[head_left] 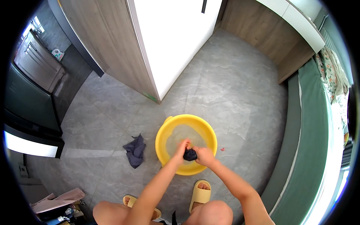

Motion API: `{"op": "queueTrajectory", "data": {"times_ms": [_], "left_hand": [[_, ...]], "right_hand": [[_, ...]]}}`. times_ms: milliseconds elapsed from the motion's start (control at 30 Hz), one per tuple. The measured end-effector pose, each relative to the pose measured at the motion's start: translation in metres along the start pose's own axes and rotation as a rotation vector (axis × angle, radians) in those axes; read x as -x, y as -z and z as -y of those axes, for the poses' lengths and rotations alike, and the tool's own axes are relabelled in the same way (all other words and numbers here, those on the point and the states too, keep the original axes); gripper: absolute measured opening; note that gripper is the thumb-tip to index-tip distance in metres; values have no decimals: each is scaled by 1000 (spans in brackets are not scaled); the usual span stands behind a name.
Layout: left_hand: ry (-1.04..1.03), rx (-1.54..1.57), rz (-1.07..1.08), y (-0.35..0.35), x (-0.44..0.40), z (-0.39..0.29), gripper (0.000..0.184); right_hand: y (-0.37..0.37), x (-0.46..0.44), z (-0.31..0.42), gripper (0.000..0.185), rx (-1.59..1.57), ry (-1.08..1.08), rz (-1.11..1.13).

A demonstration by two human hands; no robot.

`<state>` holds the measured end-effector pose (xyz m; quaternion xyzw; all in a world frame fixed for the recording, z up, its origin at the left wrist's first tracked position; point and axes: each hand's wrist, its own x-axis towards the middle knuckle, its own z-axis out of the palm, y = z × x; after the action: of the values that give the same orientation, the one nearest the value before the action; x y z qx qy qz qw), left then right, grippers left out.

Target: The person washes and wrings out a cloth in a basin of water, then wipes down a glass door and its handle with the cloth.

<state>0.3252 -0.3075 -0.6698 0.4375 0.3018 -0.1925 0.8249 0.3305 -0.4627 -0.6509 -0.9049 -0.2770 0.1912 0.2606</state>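
A bunched dark cloth (190, 155) is gripped between my two hands, above the near part of a yellow basin (161, 137). My left hand (182, 147) is closed on its left side, slightly blurred. On the other side, the fingers of my right hand (203, 155) are wrapped round the same cloth. Cloudy greyish water seems to fill the basin's bottom. Another dark grey-blue cloth (135, 150) lies crumpled on the floor to the left of the basin.
Yellow slippers (200, 194) are on my feet just before the basin. A cabinet corner (159, 98) juts out beyond it. Along the right runs a green-covered bed (313, 142). A small red scrap (223, 149) lies on the grey tiles. Bags (60, 200) stand at lower left.
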Motion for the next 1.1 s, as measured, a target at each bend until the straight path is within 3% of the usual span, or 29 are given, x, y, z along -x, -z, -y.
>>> {"op": "queueTrajectory", "data": {"times_ms": [33, 67, 167, 367, 533, 633, 733, 833, 933, 1033, 1100], "left_hand": [[130, 60, 43, 4, -6, -5, 26], [169, 10, 32, 6, -15, -4, 40], [513, -107, 353, -5, 19, -41, 44], [535, -279, 674, 0, 14, -29, 35], [556, -531, 626, 3, 7, -20, 18], [325, -1113, 406, -11, 22, -30, 19], [-471, -1489, 466, 12, 10, -5, 19], [-655, -1755, 333, 21, 5, -2, 17], [-853, -1910, 380, 21, 1, -16, 13], [-1131, -1922, 600, 19, -5, -32, 9], [-1305, -1905, 710, 16, -8, -40, 9]], "right_hand": [[6, 1, 2, 40, 79, 83, -30], [12, 0, 6, 36, 108, 127, -62], [19, -6, 9, 25, 232, 270, -162], [25, -17, 0, 17, 373, 424, -208], [20, -17, -8, 17, 461, 472, -103], [5, -14, -5, 18, 413, 298, -22], [-11, -17, 8, 15, 296, 8, 118], [-19, -15, 19, 15, 59, -146, 75], [-35, -16, 17, 12, -283, -156, -41], [-35, -10, 23, 9, -838, -298, 7], [-22, -7, 27, 9, -1182, -538, 276]]}}
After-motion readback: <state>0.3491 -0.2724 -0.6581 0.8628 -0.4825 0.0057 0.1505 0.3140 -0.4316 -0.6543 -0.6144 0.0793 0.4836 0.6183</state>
